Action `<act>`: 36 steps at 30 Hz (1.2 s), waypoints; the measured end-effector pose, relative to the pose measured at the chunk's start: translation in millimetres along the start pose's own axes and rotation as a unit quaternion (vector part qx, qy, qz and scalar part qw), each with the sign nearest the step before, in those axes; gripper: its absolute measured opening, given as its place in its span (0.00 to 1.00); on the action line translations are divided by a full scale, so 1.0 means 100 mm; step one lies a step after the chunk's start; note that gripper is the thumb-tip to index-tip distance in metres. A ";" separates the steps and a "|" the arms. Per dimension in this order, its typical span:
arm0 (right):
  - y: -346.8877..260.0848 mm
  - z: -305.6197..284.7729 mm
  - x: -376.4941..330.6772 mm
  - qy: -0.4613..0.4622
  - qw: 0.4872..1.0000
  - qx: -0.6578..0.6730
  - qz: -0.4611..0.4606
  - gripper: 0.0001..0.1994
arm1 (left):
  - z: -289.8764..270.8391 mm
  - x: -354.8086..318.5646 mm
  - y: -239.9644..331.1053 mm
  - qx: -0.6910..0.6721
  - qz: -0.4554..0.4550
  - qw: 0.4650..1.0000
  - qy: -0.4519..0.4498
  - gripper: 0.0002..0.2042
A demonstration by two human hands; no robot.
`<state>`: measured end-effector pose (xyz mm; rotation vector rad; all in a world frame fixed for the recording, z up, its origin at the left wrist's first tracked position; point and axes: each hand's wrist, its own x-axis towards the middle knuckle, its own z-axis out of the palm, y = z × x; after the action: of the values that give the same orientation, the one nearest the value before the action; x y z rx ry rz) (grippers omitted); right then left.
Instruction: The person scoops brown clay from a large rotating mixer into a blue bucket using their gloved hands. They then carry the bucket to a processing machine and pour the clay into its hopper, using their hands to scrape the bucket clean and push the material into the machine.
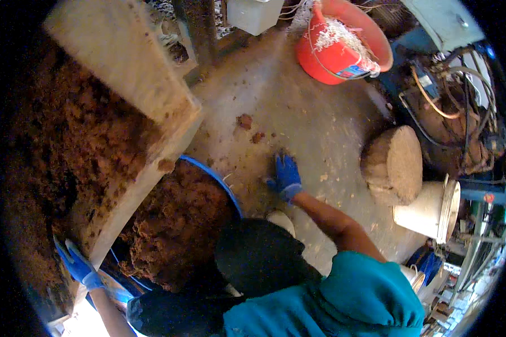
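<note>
Both of my hands wear blue gloves. My left hand (77, 265) is at the near end of a large pale trough (123, 202), fingers stretched out beside its rim and the loose brown material. It looks to hold nothing. My right hand (287, 176) reaches out over the concrete floor, fingers apart and holding nothing. The trough holds a heap of crumbly brown material (90, 123). Between my arms stands a blue-rimmed tub (213, 175), heaped with clumps of the same brown material (180, 224). My dark-clothed knee (258, 255) hides part of the tub's near side.
Brown clumps (244, 121) lie on the floor (315, 129) beyond my right hand. A red bucket (320, 62) with white shreds stands at the far right. Further right are a round tan block (392, 165), a white bucket (427, 210), and machinery with hoses (455, 106).
</note>
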<state>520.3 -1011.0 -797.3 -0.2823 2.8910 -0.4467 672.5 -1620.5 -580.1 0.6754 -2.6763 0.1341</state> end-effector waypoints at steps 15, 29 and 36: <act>-0.60 0.11 2.26 -0.010 0.951 -0.001 -0.308 0.13 | 0.00 -0.10 -0.58 -0.269 -0.226 0.936 -0.002 0.25; -1.06 0.35 1.70 -0.208 0.881 0.085 -0.417 0.07 | -0.04 -0.04 -0.46 -0.230 -0.162 0.958 -0.061 0.23; -0.37 -0.27 2.37 0.032 0.987 0.066 -0.140 0.09 | 0.11 -0.20 -0.84 -0.172 -0.100 0.979 -0.048 0.21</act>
<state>292.4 -1089.3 -800.3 -0.6676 2.8757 -0.7009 724.8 -1687.5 -598.2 0.8455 -2.6052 -0.4155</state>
